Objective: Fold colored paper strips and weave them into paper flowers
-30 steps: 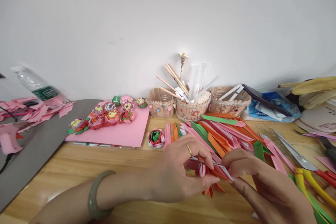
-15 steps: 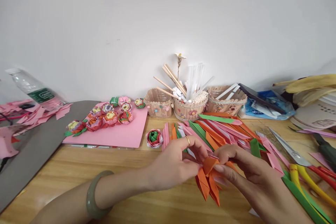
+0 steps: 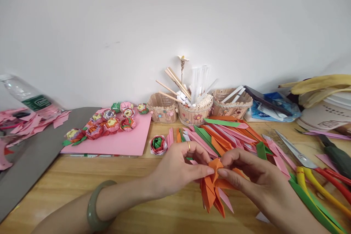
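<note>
Orange folded paper bundle with pointy ends is in the person's two hands, in front of the big pile of paper strips. From where I stand, the biggest thing is the light brown wooden table. Next is the long, flat grey board on the left. Colourful folded paper strips lie in a messy pile behind the hands. Left of them, a flat pink paper sheet has round paper flowers on it. Three little wooden stick baskets stand in a row by the wall. The left hand pinches the bundle, thumb and fingers closed on it. The right hand pinches it too, its thumb tip close to the other thumb. Smaller is one round paper flower with a green middle, just beside the pink sheet. Tiniest is the shiny gold ring on a left finger.
</note>
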Available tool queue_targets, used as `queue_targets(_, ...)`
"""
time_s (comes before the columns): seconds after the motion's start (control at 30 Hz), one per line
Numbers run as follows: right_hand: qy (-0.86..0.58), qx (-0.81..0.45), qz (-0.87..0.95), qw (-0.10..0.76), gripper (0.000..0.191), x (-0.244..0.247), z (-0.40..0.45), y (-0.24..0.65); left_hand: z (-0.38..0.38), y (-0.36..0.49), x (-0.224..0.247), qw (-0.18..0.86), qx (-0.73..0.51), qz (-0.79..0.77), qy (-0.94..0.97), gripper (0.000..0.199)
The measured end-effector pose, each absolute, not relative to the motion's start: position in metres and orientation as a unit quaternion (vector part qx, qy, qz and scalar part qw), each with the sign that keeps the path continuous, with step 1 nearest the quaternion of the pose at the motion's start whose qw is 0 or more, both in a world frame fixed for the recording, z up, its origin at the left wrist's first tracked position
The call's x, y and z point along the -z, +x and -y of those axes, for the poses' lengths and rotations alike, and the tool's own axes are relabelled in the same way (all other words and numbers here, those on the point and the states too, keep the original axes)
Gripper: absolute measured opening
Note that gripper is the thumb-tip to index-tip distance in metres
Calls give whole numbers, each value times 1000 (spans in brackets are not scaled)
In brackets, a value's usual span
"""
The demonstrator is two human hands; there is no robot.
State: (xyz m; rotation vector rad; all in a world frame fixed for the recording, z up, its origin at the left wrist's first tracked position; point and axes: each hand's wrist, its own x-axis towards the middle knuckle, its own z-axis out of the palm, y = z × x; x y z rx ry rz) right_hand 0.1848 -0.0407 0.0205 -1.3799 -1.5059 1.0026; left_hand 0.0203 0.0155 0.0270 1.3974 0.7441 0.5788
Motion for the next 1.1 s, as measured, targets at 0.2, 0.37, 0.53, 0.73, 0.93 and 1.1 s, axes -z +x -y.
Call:
queue_targets(0.2,-551,-335,640,418,20,-21,44,184,-14,20,-24,639,-268,-329,642,9)
queue_targets(0.37,-536,-252,690,416,16,-24,46,183,-12,20,-22,617,-268,-329,662,6)
queue_targets(0.53,-517,-192,724,415,12,-25,48,183,-10,19,-22,549,-287,-319,717,2)
queue_targets(0.73,-448,-3,798,403,15,-19,51,184,-9,18,-17,376,-371,-219,820,9)
queue_targets(0.93,-472,-28,776,417,15,-18,48,185,-12,20,-20,459,-303,-317,773,10)
queue_targets(1.1,-526,-126,750,381,9,-21,44,186,-16,20,-20,504,-314,-319,739,6)
